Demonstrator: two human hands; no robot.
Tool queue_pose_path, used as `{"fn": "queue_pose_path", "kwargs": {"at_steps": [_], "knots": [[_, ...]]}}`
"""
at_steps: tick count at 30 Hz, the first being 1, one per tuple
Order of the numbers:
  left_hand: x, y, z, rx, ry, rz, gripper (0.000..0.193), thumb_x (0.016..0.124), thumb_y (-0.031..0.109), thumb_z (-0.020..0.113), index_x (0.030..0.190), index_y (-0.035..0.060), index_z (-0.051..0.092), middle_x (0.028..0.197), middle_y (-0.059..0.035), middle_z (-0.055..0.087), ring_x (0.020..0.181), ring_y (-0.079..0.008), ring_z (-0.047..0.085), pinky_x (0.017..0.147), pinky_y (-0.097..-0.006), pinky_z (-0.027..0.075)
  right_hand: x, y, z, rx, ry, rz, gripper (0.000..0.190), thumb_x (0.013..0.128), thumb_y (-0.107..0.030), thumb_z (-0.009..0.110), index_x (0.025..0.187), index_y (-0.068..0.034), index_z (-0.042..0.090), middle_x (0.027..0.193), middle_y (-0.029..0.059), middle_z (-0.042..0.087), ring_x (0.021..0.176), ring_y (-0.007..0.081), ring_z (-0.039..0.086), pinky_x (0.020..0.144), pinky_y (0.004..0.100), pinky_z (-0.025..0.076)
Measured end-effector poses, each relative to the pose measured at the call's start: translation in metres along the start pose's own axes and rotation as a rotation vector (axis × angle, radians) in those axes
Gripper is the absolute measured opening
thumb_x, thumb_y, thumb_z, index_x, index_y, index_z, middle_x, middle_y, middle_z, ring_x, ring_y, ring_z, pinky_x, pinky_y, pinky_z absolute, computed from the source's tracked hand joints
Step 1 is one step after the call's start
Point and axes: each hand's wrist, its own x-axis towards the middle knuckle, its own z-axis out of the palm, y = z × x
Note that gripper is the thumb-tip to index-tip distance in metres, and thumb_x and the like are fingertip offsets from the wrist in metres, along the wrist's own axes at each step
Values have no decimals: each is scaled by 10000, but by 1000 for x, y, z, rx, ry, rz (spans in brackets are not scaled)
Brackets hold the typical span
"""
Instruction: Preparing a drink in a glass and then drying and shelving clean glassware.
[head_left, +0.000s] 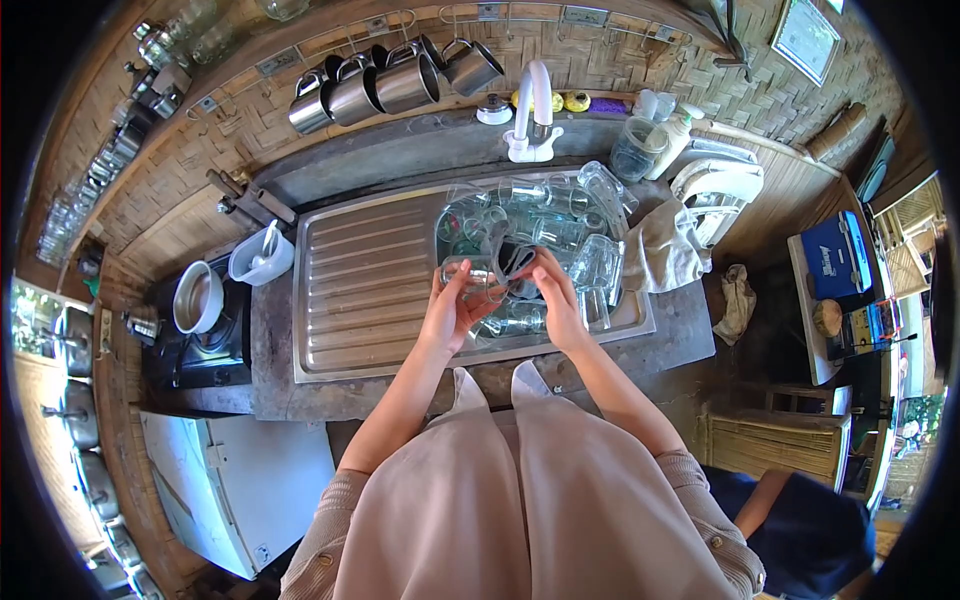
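Over the stainless steel sink (645, 319), my left hand (454, 300) holds a clear drinking glass (472, 274) lying on its side, its open end towards the right. My right hand (553, 289) grips a folded dark grey cloth (513, 253) at the glass's rim. Whether the cloth reaches inside the glass is hard to tell. Below and behind both hands the basin is heaped with clear glasses (559, 231), some tilted, some on their sides. A white gooseneck faucet (534, 101) stands behind the basin.
A ribbed drainboard (367, 285) lies left of the basin. Right of it, a beige cloth (664, 251) hangs beside a white rack (720, 180). Steel mugs (405, 79) hang above. A pot (199, 296) sits on the stove at left. Another person (802, 525) is at lower right.
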Motion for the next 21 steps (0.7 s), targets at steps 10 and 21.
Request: {"fn": "queue_pose_path", "kwargs": {"at_steps": [10,21], "knots": [[-5,3,16,399,27,109,481,920,510,518,1065,52,486,917,-186,670,772,-256,705,564,-298,576,2,27,-12,26,20,420,451,722,-12,723,1122,27,520,1020,92,618,956,139,592,788,276,470],[1,0,6,509,71,-130,533,927,563,446,1066,50,482,695,-131,630,501,-240,649,442,-300,544,11,-2,-16,-1003,-346,-738,370,516,-92,711,871,-38,620,1001,123,623,877,303,633,704,379,530]]}}
